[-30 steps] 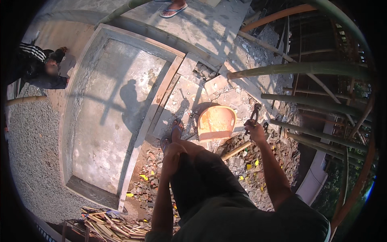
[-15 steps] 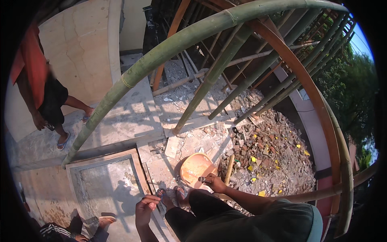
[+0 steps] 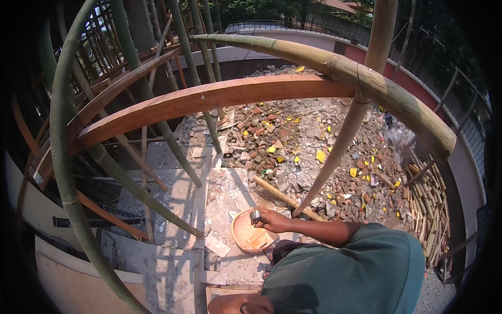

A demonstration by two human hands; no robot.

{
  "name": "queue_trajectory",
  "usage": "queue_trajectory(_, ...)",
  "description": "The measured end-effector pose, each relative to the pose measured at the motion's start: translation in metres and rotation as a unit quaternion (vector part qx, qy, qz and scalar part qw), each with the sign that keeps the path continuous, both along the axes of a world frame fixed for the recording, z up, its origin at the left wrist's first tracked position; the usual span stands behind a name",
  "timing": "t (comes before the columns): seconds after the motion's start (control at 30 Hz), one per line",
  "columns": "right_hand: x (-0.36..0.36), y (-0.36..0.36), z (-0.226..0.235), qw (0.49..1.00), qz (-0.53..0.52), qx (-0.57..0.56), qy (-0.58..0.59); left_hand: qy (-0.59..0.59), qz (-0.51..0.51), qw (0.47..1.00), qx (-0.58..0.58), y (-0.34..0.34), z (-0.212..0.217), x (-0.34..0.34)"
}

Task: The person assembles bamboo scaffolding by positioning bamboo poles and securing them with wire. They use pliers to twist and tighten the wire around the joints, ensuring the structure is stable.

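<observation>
Hammer head (image 3: 255, 215) gripped in the closed fingers of the right hand (image 3: 273, 220), poised over the orange pan (image 3: 250, 238) down on the broken slab. Better kept low and steady above the rim — wooden handle (image 3: 282, 195) and bamboo poles (image 3: 342, 138) crowd close. Left hand (image 3: 238, 306) barely in view at the lower edge, grip impossible to tell.

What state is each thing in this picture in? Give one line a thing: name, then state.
Right hand: closed on a small grey object, over the bowl.
Left hand: at the lower edge, grip unclear.
Orange bowl: upright, on the slab.
Bamboo poles: tied into a frame.
Rubble: heaped, loose.
</observation>
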State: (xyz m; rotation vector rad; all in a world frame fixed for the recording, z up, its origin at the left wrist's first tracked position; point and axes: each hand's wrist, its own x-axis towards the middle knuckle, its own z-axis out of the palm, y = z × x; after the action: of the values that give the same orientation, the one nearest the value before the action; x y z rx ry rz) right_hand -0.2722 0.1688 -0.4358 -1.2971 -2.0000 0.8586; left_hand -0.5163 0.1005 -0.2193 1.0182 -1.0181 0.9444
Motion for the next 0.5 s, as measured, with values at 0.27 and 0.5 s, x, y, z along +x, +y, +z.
queue_trajectory(0.27,0.062,-0.007,0.0,0.948,-0.243,-0.033,0.201,0.379,0.221,0.898,0.02,0.117,0.048,0.039)
queue_trajectory(0.5,0.073,-0.013,0.0,0.899,-0.388,-0.017,0.2,0.449,0.4,0.778,0.182,0.187,0.136,0.211)
